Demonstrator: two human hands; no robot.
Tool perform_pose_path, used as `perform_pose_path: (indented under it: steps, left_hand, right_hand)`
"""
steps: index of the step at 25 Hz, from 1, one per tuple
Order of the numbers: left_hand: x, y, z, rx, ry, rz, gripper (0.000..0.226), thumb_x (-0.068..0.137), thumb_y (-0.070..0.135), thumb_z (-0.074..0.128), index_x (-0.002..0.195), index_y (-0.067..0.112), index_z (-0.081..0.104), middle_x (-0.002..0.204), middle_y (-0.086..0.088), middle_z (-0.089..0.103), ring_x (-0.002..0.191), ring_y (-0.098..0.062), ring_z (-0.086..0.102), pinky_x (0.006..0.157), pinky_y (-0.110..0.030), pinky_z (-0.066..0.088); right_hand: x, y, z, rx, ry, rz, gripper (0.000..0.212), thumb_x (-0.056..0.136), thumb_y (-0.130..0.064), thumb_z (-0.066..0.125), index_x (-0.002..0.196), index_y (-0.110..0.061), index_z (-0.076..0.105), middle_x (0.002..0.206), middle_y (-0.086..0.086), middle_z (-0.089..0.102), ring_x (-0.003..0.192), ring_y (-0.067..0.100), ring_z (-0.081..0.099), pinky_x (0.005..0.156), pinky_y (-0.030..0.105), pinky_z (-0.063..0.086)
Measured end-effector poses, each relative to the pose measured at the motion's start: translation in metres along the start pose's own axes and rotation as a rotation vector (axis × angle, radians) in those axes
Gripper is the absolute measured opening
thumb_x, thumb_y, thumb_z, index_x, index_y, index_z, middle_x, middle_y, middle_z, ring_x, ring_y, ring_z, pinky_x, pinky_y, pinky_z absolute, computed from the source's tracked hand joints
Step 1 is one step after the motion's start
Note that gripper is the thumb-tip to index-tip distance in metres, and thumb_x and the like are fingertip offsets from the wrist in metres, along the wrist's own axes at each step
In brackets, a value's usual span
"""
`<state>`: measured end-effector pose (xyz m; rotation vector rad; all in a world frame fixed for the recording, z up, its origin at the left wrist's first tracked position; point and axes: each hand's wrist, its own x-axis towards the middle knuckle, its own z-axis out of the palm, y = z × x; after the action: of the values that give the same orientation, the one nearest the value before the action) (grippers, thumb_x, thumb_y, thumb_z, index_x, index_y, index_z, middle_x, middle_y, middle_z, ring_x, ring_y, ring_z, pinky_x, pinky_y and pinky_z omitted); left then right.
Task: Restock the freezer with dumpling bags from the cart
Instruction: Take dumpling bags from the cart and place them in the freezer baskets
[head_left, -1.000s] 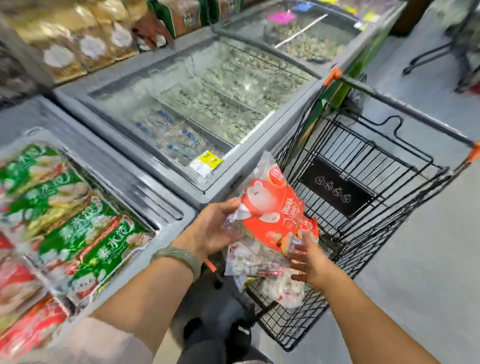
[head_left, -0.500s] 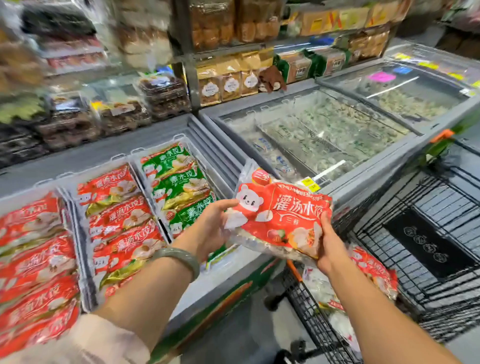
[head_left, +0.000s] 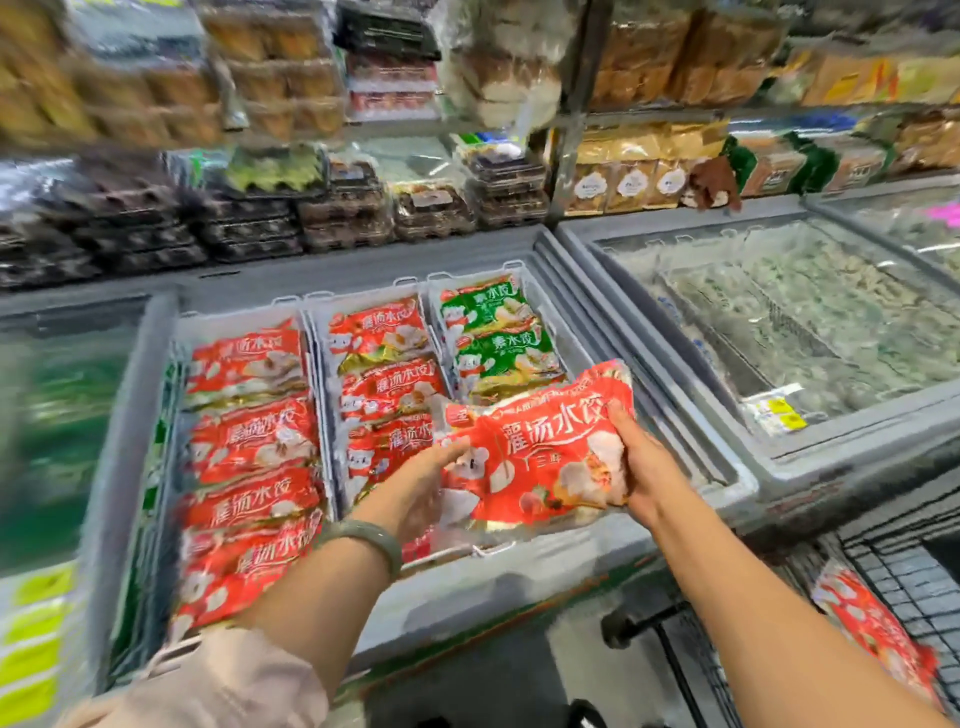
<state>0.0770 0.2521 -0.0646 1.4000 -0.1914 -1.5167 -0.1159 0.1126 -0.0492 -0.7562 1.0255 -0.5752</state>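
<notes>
**Dumpling bag (head_left: 540, 457) held over the open freezer (head_left: 493, 577)**

Red dumpling bag is in the air above the freezer's front right part, right end tilted up. Left grip (head_left: 421, 483) is clamped on its left end, thumb on top. Right grip (head_left: 644, 467) is curled round its right end. Red bags (head_left: 249, 441) fill the left and middle rows; green bags (head_left: 493, 332) sit back right. Cart (head_left: 909, 571) is at right, with a spare red bag (head_left: 872, 623) inside.

A red dumpling bag (head_left: 540, 457), held flat above the open freezer (head_left: 519, 577).
</notes>
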Motion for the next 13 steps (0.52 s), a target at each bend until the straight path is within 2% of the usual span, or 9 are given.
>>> perform_pose_path:
  steps: [3, 6, 8, 10, 11, 13]
  left_hand:
    - [-0.004, -0.007, -0.034, -0.117, 0.061, -0.011, 0.052, 0.072, 0.053, 0.073, 0.112, 0.021, 0.066, 0.115, -0.007, 0.069, 0.111, -0.028, 0.062, 0.106, -0.047, 0.041]
    - [-0.008, -0.007, -0.058, -0.246, 0.105, 0.003, 0.068, 0.06, 0.057, 0.08, 0.116, 0.021, 0.067, 0.123, -0.011, 0.065, 0.112, -0.031, 0.063, 0.105, -0.051, 0.042]
    - [-0.007, -0.004, -0.071, -0.373, 0.11, -0.003, 0.05, 0.074, 0.049, 0.073, 0.11, 0.015, 0.07, 0.114, -0.017, 0.069, 0.1, -0.033, 0.069, 0.094, -0.052, 0.05]
    - [-0.003, -0.001, -0.082, -0.535, 0.078, 0.003, 0.036, 0.087, 0.039, 0.062, 0.102, 0.008, 0.073, 0.104, -0.019, 0.072, 0.088, -0.03, 0.072, 0.089, -0.052, 0.053]
    - [-0.001, 0.001, -0.084, -0.601, 0.063, 0.001, 0.037, 0.089, 0.036, 0.06, 0.107, 0.007, 0.072, 0.11, -0.019, 0.07, 0.091, -0.03, 0.07, 0.091, -0.051, 0.052]
    - [0.008, 0.007, -0.092, -0.633, 0.088, 0.033, 0.04, 0.087, 0.034, 0.062, 0.117, 0.008, 0.066, 0.117, -0.019, 0.067, 0.095, -0.031, 0.069, 0.088, -0.051, 0.054]
  right_hand:
    - [0.01, 0.004, 0.039, -0.041, -0.086, 0.064, 0.061, 0.08, -0.057, 0.057, 0.117, -0.008, 0.064, 0.112, 0.02, 0.069, 0.096, 0.031, 0.07, 0.077, 0.05, 0.058]
    - [0.03, 0.01, 0.072, -0.071, -0.136, 0.145, 0.07, 0.079, -0.068, 0.048, 0.118, -0.012, 0.064, 0.115, 0.018, 0.068, 0.107, 0.033, 0.065, 0.089, 0.054, 0.052]
    - [0.052, 0.01, 0.086, -0.101, -0.171, 0.207, 0.063, 0.086, -0.065, 0.044, 0.115, -0.013, 0.065, 0.111, 0.016, 0.071, 0.1, 0.03, 0.068, 0.087, 0.051, 0.054]
    - [0.078, 0.015, 0.098, -0.146, -0.176, 0.295, 0.054, 0.093, -0.054, 0.042, 0.112, -0.009, 0.065, 0.101, 0.015, 0.074, 0.088, 0.028, 0.072, 0.077, 0.047, 0.058]
    - [0.09, 0.018, 0.103, -0.161, -0.168, 0.322, 0.051, 0.096, -0.049, 0.041, 0.111, -0.006, 0.064, 0.099, 0.016, 0.074, 0.083, 0.028, 0.073, 0.073, 0.046, 0.059]
    - [0.12, 0.03, 0.112, -0.268, -0.124, 0.36, 0.048, 0.095, -0.041, 0.047, 0.118, -0.001, 0.061, 0.114, 0.021, 0.067, 0.093, 0.032, 0.069, 0.081, 0.05, 0.057]
